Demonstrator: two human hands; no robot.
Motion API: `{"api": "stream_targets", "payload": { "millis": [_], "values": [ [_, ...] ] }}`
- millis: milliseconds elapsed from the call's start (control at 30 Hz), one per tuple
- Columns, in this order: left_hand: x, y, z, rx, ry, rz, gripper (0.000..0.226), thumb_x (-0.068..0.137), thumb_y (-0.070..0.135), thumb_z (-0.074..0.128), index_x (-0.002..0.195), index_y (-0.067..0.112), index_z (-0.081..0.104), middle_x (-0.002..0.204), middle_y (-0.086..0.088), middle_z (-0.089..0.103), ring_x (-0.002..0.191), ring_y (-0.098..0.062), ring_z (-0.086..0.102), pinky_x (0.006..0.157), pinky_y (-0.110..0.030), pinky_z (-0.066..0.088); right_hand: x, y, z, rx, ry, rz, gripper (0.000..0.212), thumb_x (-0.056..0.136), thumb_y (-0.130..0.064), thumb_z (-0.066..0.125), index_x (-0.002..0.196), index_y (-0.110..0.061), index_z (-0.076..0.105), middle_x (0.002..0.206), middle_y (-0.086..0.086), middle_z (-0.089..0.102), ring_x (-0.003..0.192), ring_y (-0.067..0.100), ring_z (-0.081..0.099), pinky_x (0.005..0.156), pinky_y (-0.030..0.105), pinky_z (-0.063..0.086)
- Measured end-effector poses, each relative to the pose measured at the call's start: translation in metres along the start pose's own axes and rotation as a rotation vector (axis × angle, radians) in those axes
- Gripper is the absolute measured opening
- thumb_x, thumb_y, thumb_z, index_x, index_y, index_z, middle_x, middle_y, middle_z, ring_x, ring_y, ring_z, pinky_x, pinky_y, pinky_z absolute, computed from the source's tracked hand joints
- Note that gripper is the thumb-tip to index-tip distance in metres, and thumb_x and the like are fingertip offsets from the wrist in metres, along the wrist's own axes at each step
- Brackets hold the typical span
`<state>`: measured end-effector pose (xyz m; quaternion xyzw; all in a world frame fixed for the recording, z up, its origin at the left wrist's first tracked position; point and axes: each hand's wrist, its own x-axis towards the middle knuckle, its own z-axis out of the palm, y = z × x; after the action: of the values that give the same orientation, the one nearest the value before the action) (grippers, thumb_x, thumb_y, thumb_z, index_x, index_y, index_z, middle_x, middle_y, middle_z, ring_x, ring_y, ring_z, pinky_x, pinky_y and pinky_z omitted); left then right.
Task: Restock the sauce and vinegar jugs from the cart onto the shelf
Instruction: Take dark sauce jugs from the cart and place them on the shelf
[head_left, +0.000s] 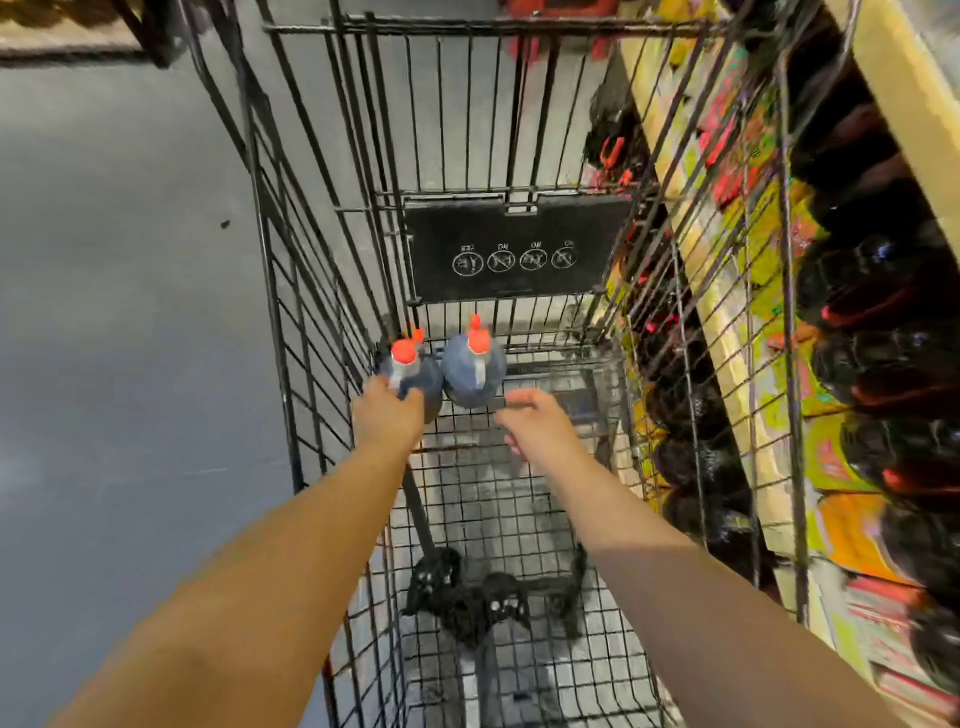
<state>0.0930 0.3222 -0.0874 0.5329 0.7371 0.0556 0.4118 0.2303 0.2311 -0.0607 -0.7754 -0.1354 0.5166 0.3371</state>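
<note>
Only the head view to go on. The left hand is seen curled round the shoulder of a dark red-capped jug, thumb on one side and fingers on the other. The jug's handle is covered by the hand, so what exactly is clamped can't be made out.

Right up against the gripped jug, on its right, a second red-capped jug is stood upright on the wire floor of the shopping cart. The right hand is held loose and spread with nothing in it, fingertips just short of that second jug. Whether it's being touched can't be told, since it's all a bit smeared.

Beyond both jugs a black flap is hung on the cart's end wall, its round icons unreadable. On the near side of the hands a black tangled thing is lying on the cart floor and can't be identified.

To the right of the right hand, through the wire, a shelf packed with dark bottles is seen, labels blurred and cut off by the frame edge.
</note>
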Motion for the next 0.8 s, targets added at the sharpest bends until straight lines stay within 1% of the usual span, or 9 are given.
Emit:
{"api": "stream_targets", "payload": {
  "millis": [200,267,333,400,467,600,667,733,800],
  "values": [
    [0.007,-0.005,0.017,-0.015,-0.141,-0.139,0.044,0.097,0.038,0.038,0.123,0.007,0.054,0.132,-0.020,0.052,0.120,-0.036,0.047,0.104,-0.038,0.035,0.030,-0.010,0.032,-0.042,-0.047,-0.093,0.031,0.086,-0.003,0.058,0.111,-0.017,0.046,0.074,-0.002,0.052,0.058,0.009,0.046,0.044,0.011,0.036],
    [0.005,-0.006,0.016,-0.133,-0.212,-0.216,0.043,0.095,0.037,0.042,0.123,0.007,0.054,0.131,-0.018,0.054,0.121,-0.035,0.050,0.102,-0.038,0.039,0.035,-0.011,0.041,-0.075,-0.062,-0.096,0.032,0.084,-0.001,0.059,0.111,-0.014,0.047,0.079,0.000,0.053,0.063,0.013,0.049,0.051,0.017,0.039],
    [0.001,-0.001,0.012,-0.282,-0.308,-0.288,0.042,0.092,0.031,0.048,0.126,0.006,0.053,0.132,-0.017,0.054,0.122,-0.035,0.051,0.098,-0.041,0.044,0.036,-0.004,0.043,-0.144,-0.053,-0.062,0.033,0.083,-0.006,0.063,0.114,-0.008,0.052,0.098,0.011,0.059,0.083,0.024,0.056,0.066,0.025,0.039],
    [-0.004,0.007,0.006,-0.270,-0.358,-0.277,0.040,0.092,0.019,0.048,0.128,0.001,0.049,0.132,-0.019,0.052,0.123,-0.036,0.049,0.094,-0.040,0.045,0.030,0.008,0.038,-0.198,0.010,0.007,0.033,0.081,-0.014,0.065,0.112,-0.006,0.056,0.114,0.019,0.055,0.097,0.027,0.055,0.072,0.028,0.039],
    [-0.009,0.014,-0.002,-0.159,-0.378,-0.224,0.037,0.090,0.010,0.050,0.125,-0.002,0.050,0.124,-0.024,0.052,0.117,-0.035,0.050,0.091,-0.039,0.042,0.018,0.018,0.031,-0.165,0.084,0.028,0.025,0.078,-0.015,0.067,0.102,-0.010,0.060,0.117,0.021,0.052,0.095,0.028,0.055,0.073,0.029,0.042],
    [-0.043,0.021,-0.027,-0.021,-0.489,-0.112,0.019,0.081,0.021,0.058,0.095,0.008,0.060,0.110,-0.018,0.055,0.102,-0.029,0.053,0.077,-0.035,0.042,-0.023,0.026,0.007,-0.105,0.158,-0.019,0.011,0.077,-0.008,0.065,0.087,-0.009,0.063,0.099,0.018,0.056,0.082,0.024,0.054,0.067,0.028,0.040],
    [-0.069,0.025,-0.038,0.005,-0.561,-0.044,0.022,0.082,0.025,0.058,0.099,0.011,0.061,0.101,-0.015,0.055,0.088,-0.024,0.051,0.069,-0.030,0.037,-0.058,0.032,-0.010,-0.053,0.193,-0.027,0.004,0.079,-0.005,0.063,0.077,-0.008,0.061,0.081,0.014,0.054,0.074,0.022,0.052,0.063,0.030,0.038],
    [-0.097,0.030,-0.046,0.040,-0.609,0.019,0.030,0.085,0.029,0.058,0.109,0.010,0.059,0.104,-0.013,0.054,0.086,-0.024,0.053,0.068,-0.028,0.039,-0.100,0.042,-0.029,-0.001,0.243,-0.004,0.021,0.081,-0.003,0.061,0.063,-0.010,0.053,0.067,0.009,0.047,0.066,0.020,0.046,0.061,0.030,0.033],
    [-0.127,0.033,-0.055,0.109,-0.646,0.124,0.030,0.087,0.033,0.057,0.106,0.010,0.055,0.106,-0.011,0.050,0.089,-0.025,0.051,0.073,-0.032,0.040,-0.149,0.052,-0.048,0.068,0.298,-0.022,0.028,0.083,-0.002,0.058,0.058,-0.007,0.047,0.060,0.010,0.039,0.060,0.020,0.039,0.059,0.031,0.026]
  ]
}}
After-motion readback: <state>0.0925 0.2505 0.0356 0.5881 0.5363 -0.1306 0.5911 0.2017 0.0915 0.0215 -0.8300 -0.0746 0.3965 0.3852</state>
